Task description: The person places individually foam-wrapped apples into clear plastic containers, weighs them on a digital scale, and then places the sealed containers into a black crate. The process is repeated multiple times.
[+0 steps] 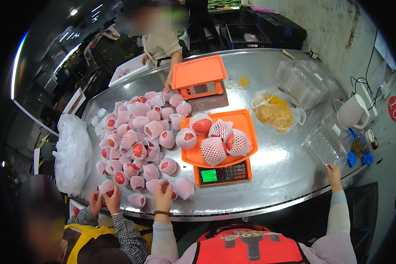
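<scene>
My right hand (333,174) grips the near edge of a clear plastic container (325,145) at the right side of the table. My left hand (163,195) is at the table's near edge, beside a few red round fruits in white foam-net sleeves (184,188). Its fingers are bent, and whether they hold a fruit cannot be told. Before me, an orange weighing scale (222,173) with a lit green display carries several netted fruits (213,150) on its orange pan (247,123). A large heap of netted fruits (140,123) lies left of the scale.
A second orange scale (199,72) stands at the back. Yellow rubber bands (274,112) fill a plastic bag, near stacked clear containers (303,84) and a white kettle (351,110). A co-worker's hands (105,198) hold a netted fruit at left; another person's arm (175,66) reaches in from behind.
</scene>
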The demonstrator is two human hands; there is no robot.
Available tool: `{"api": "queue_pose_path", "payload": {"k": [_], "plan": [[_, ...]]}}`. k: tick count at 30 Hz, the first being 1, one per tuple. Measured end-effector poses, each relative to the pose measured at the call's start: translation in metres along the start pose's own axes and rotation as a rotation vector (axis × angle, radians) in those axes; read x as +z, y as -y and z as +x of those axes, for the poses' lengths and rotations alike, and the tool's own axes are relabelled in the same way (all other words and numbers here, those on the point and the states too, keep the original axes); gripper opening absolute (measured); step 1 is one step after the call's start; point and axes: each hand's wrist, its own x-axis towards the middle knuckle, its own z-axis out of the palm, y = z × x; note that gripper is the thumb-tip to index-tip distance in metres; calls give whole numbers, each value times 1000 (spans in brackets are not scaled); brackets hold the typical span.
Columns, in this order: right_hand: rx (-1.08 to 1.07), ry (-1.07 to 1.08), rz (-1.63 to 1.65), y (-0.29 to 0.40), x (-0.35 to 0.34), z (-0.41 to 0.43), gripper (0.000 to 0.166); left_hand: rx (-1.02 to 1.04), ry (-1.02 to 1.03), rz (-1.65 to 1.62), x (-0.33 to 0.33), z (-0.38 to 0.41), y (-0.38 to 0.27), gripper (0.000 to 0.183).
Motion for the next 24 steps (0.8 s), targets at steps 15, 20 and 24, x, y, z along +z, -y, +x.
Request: {"api": "queue_pose_path", "payload": {"k": [15,20,24], "plan": [[-16,19,38,-18,6,17,16,369,-19,927,29,-32,10,69],[-2,24,38,20,7,3,18,324,69,1200,52,-18,-5,84],[143,83,204,12,5,4,16,313,109,1265,55,-6,-12,77]]}}
